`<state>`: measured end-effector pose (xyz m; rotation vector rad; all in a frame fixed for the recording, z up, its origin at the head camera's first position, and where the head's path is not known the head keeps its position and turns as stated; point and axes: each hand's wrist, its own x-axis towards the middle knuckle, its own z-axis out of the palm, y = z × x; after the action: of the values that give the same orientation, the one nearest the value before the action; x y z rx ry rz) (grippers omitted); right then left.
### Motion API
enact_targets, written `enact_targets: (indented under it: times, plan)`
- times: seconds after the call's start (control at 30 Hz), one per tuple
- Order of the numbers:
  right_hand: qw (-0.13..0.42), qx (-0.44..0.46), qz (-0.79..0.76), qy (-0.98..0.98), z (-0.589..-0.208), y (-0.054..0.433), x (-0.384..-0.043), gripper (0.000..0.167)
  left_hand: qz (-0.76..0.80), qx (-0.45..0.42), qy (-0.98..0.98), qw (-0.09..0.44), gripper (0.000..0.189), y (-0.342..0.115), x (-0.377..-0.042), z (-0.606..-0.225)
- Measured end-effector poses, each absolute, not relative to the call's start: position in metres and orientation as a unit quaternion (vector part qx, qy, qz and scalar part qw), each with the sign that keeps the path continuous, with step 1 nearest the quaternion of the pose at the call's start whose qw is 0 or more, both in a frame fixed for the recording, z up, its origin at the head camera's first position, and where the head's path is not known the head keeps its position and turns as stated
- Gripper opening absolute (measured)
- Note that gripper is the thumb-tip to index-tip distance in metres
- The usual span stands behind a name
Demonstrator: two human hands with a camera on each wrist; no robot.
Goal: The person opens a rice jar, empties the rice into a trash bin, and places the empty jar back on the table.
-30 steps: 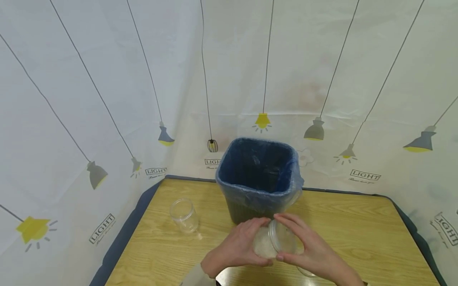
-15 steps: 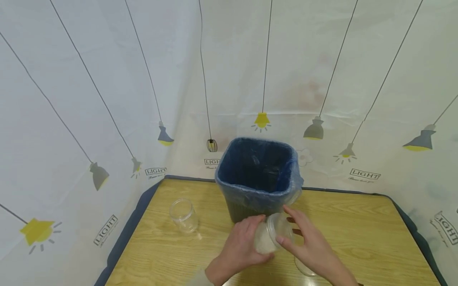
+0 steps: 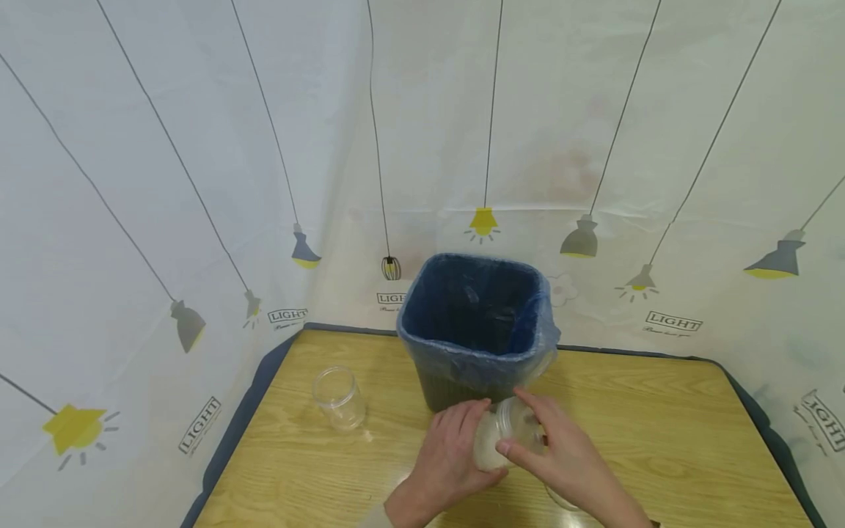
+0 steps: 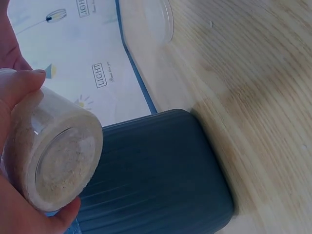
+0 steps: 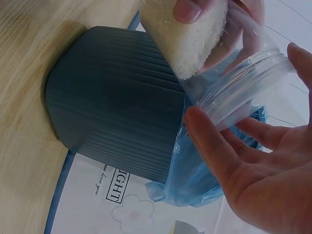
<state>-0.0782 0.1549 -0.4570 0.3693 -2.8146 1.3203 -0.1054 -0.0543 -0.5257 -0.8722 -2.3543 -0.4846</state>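
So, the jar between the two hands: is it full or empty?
The jar is partly full: in the right wrist view, white grains fill only its lower part; the rest looks clear.

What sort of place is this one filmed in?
It looks like a makeshift filming booth, though that is a guess. White sheeting printed with hanging lamps closes in the back and sides of a wood-grain table, and a bin with a blue liner stands directly on it.
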Motion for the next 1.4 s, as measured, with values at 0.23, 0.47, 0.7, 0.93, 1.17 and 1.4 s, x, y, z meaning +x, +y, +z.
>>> enact_targets:
  times: [0.23,0.47,0.7,0.93,1.17,1.4]
  plan:
    - [0.025,0.153,0.415,-0.897,-0.456,0.158,-0.078,0.076,-0.177,-0.346,-0.877,0.283,0.105,-0.057,-0.110,-0.520]
    - [0.063,0.222,0.401,-0.887,-0.456,0.163,-0.077,0.076,-0.199,-0.374,-0.881,0.210,0.100,-0.064,-0.114,-0.508]
    - [0.110,0.282,0.362,-0.882,-0.454,0.168,-0.078,0.079,-0.223,-0.392,-0.880,0.150,0.098,-0.069,-0.115,-0.499]
    - [0.093,0.297,0.368,-0.876,-0.454,0.172,-0.078,0.081,-0.253,-0.405,-0.873,0.096,0.095,-0.073,-0.118,-0.497]
    - [0.095,0.314,0.361,-0.873,-0.455,0.173,-0.080,0.083,-0.266,-0.396,-0.878,0.033,0.094,-0.075,-0.121,-0.493]
    - [0.092,0.281,0.370,-0.881,-0.458,0.169,-0.079,0.086,-0.280,-0.372,-0.882,0.070,0.093,-0.070,-0.117,-0.499]
